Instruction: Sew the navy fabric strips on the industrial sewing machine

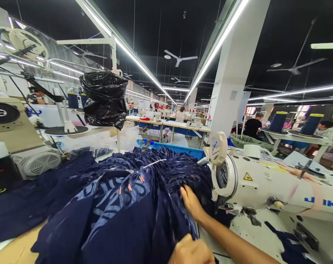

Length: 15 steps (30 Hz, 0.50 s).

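A large heap of navy fabric pieces (119, 227), some with a light blue curved pattern and small orange tags (129, 187), fills the middle of the worktable. On the right side of this heap lies my right hand (192, 201), its visible fingers stretched out against the cloth and the others hidden. At the bottom edge, partly cut off, my left hand (192, 252) is closed in a fist at the fabric's near edge. A white sewing machine (254, 179) stands just right of both hands.
Another sewing machine (20, 128) stands at the left. A black plastic bag (104, 99) hangs on a pole behind the heap, near a blue bin (177, 148). Navy thread cones (277, 121) stand at the right. Co-workers sit farther back, one in black (253, 126).
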{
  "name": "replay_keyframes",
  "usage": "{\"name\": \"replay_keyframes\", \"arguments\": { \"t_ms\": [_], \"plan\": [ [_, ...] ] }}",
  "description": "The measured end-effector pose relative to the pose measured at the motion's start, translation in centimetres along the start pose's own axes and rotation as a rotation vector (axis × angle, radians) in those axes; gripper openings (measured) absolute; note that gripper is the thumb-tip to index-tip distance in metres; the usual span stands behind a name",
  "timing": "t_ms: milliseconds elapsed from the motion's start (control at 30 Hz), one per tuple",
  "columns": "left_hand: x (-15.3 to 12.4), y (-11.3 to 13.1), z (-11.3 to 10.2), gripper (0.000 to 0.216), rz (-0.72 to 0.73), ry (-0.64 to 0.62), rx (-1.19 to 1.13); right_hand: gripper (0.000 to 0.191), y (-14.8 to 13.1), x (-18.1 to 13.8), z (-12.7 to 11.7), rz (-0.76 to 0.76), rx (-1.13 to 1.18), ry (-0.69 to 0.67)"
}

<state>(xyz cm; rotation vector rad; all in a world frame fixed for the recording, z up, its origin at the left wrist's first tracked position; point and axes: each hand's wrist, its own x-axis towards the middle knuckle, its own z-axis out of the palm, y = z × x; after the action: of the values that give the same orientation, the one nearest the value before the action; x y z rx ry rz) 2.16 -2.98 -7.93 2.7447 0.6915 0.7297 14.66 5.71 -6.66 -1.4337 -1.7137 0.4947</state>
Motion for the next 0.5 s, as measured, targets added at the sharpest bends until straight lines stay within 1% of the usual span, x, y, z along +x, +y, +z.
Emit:
{"name": "replay_keyframes", "arguments": {
  "t_ms": [33, 133, 233, 300, 367, 433, 500],
  "plan": [
    [1.1, -0.5, 0.4, 0.016, 0.019, -0.01, 0.024, 0.06, 0.2, 1.0, -0.1, -0.023, 0.009, 0.0],
    [3.6, -2.2, 0.6, 0.023, -0.006, -0.007, 0.133, 0.061, 0.8, 2.6, -0.1, -0.05, 0.029, 0.003],
    [4.5, -3.8, 0.3, 0.017, 0.005, -0.008, 0.211, 0.062, 1.1, 2.5, -0.1, -0.033, 0.034, 0.009],
    [4.4, -4.4, 0.1, 0.009, 0.036, 0.011, 0.23, 0.058, 0.9, 1.5, -0.4, -0.015, 0.055, -0.012],
    [4.3, -4.6, 0.1, 0.007, 0.076, 0.035, 0.233, 0.053, 0.3, -0.2, -1.2, -0.009, 0.065, -0.054],
    [4.2, -4.5, 0.0, 0.019, 0.11, 0.037, 0.253, 0.049, -0.5, -2.7, -2.8, -0.037, 0.038, -0.119],
    [4.1, -4.2, -0.3, 0.026, 0.113, 0.007, 0.301, 0.046, -1.0, -5.4, -4.9, -0.105, -0.023, -0.204]
  ]
}}
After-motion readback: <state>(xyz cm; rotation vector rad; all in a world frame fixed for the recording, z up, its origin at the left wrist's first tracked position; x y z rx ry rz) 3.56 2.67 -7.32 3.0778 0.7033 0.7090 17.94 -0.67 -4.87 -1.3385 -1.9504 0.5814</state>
